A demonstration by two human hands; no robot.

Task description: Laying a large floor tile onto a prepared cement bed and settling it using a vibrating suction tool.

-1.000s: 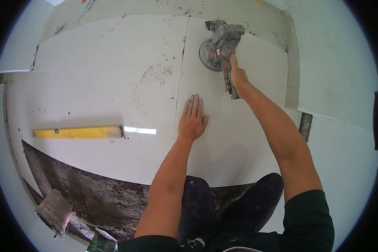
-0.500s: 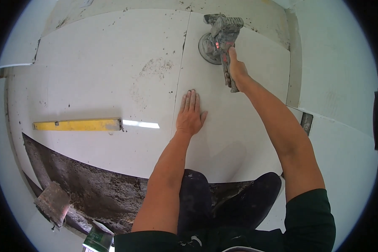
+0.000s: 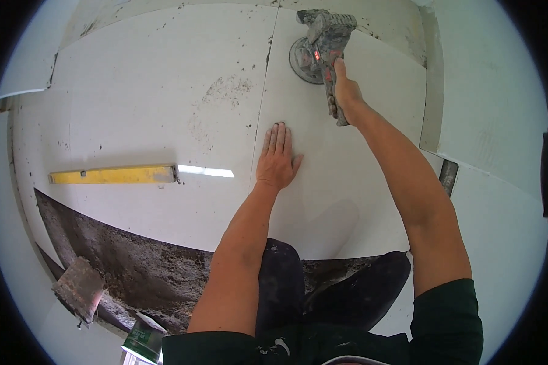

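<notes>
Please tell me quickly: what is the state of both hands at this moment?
Left hand: open, palm down on the pale tile, holding nothing.
Right hand: closed around the handle of the suction-cup tile vibrator.

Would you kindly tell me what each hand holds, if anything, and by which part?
The right hand grips the grey tool by its handle; the left hand holds nothing, resting on the pale tile.

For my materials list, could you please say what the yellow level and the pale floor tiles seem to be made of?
Yellow level: perhaps painted metal, given its slim, straight bar; dull, smudged.
Pale floor tiles: probably ceramic or porcelain, smooth with slight sheen, given the faint reflection.
</notes>
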